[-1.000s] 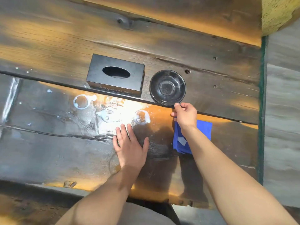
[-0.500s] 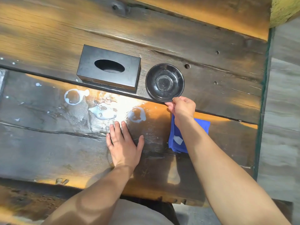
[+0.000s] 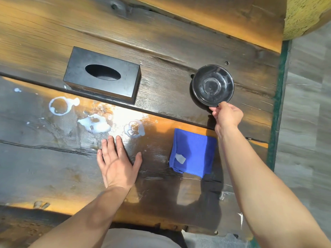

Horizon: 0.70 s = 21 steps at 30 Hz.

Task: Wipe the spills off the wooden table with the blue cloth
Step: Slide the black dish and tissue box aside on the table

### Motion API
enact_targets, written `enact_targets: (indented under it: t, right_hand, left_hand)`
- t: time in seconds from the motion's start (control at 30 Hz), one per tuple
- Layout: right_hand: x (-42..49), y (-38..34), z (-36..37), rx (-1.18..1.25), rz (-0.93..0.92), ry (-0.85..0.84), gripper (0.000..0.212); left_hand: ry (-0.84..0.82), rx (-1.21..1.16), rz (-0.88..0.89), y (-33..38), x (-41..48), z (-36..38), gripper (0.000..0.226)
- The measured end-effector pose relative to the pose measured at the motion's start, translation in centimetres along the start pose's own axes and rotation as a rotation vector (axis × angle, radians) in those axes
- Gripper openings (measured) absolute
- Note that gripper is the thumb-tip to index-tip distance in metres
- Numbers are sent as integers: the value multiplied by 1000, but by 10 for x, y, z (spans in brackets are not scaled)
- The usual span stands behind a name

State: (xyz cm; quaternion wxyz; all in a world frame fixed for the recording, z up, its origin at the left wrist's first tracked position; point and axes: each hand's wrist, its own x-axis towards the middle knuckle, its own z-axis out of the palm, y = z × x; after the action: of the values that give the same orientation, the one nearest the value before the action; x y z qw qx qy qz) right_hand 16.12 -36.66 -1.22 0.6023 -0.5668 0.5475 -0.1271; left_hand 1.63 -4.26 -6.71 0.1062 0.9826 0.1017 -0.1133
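Blue cloth (image 3: 192, 152) lies untouched just below the right hand (image 3: 226, 115), whose grip pinches the black dish (image 3: 212, 85); left hand (image 3: 118, 161) rests flat, farther off.

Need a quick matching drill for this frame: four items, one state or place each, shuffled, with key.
1. blue cloth
2. black dish
3. tissue box
4. left hand

A. flat, palm down on the table
B. pinched at its rim by the right hand
C. folded, untouched
D. just beyond the white spills

Pairs: 1-C, 2-B, 3-D, 4-A
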Motion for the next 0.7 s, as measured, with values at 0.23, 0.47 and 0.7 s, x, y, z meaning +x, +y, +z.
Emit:
enact_targets:
  t: [0.23, 0.47, 0.7]
  right_hand:
    - [33, -9, -16, 19, 45, 48, 16]
    - [34, -7, -18, 64, 75, 54, 7]
    - [10, 3, -8, -77, 0, 178, 21]
  left_hand:
    - [25, 0, -10, 2, -1, 1, 93]
    - [11, 15, -15, 3, -1, 0, 93]
    - [-40, 20, 0, 2, 0, -4, 91]
